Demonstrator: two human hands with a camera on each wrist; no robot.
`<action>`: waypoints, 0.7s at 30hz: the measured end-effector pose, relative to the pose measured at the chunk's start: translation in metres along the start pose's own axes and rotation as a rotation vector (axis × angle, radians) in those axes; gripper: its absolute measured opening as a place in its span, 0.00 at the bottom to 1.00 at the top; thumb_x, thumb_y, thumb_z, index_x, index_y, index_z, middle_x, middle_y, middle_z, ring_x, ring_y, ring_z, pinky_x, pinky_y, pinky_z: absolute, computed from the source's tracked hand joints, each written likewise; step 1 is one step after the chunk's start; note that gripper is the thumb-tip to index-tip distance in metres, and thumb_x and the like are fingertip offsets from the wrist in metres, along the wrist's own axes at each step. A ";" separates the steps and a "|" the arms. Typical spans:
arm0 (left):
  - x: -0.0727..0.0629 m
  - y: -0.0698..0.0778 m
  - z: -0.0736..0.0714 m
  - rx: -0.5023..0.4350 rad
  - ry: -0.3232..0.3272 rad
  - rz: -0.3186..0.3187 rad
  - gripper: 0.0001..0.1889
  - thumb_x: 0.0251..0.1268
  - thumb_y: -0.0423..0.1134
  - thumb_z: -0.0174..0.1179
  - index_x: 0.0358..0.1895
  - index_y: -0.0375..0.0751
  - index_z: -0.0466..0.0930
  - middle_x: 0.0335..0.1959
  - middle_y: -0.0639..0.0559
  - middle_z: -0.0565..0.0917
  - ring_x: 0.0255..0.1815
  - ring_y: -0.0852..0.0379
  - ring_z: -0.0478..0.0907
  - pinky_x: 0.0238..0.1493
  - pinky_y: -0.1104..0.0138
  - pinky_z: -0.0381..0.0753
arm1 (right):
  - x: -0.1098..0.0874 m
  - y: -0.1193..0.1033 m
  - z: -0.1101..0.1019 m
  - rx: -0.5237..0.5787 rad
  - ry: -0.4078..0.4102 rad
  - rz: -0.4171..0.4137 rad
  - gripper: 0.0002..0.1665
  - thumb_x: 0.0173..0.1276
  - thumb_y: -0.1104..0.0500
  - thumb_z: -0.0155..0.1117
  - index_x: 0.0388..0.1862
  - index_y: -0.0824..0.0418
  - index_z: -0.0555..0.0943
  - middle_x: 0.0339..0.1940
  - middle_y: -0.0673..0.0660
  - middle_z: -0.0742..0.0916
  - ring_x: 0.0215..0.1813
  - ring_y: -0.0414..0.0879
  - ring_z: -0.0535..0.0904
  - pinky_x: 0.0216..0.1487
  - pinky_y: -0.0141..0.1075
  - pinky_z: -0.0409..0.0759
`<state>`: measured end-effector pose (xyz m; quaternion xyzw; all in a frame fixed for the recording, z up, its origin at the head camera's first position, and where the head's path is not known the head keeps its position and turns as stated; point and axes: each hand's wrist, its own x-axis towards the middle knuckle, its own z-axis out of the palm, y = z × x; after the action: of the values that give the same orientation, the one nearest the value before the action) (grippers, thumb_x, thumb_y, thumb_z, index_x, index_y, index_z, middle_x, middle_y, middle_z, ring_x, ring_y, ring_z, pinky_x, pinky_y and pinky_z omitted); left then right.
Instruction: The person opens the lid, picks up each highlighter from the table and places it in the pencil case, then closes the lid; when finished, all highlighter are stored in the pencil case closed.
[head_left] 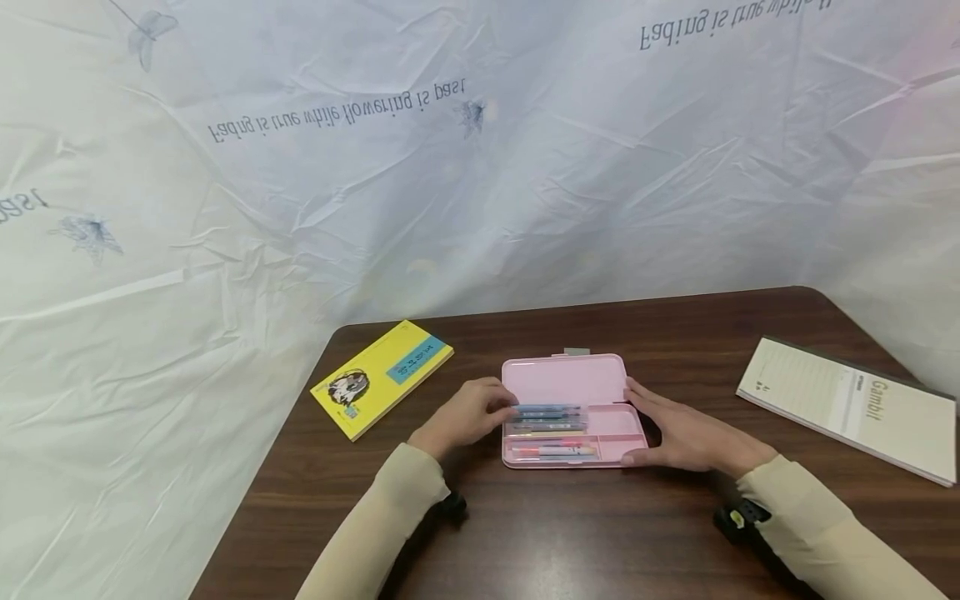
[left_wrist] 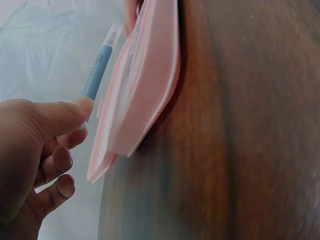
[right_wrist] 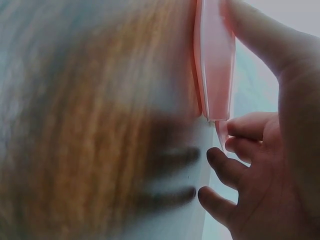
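My left hand pinches a slim blue marker with a clear cap between thumb and forefinger. In the left wrist view its other fingers are loosely bent. The marker is at the left side of an open pink pencil case, over a row of other pens. Around the right side of the case my right hand holds on, thumb at the front corner and forefinger at the lid. Its ring and little fingers stand off the case. Several pens lie in the front compartment.
A yellow book with a cartoon figure lies left of the case. To the right is a cream notepad marked Gambit. The dark wooden table ends at a white printed cloth behind it.
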<state>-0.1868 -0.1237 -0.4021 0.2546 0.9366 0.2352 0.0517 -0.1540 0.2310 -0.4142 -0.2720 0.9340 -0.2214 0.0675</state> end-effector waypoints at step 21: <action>0.002 -0.002 0.011 -0.006 -0.050 -0.028 0.14 0.68 0.47 0.65 0.53 0.50 0.87 0.50 0.58 0.83 0.50 0.63 0.77 0.60 0.65 0.78 | 0.001 0.001 0.000 0.008 -0.010 -0.005 0.67 0.56 0.25 0.66 0.79 0.68 0.56 0.81 0.66 0.58 0.75 0.66 0.62 0.65 0.59 0.69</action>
<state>-0.1870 -0.1202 -0.4124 0.2469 0.9378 0.2308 0.0790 -0.1550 0.2312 -0.4146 -0.2752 0.9321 -0.2240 0.0730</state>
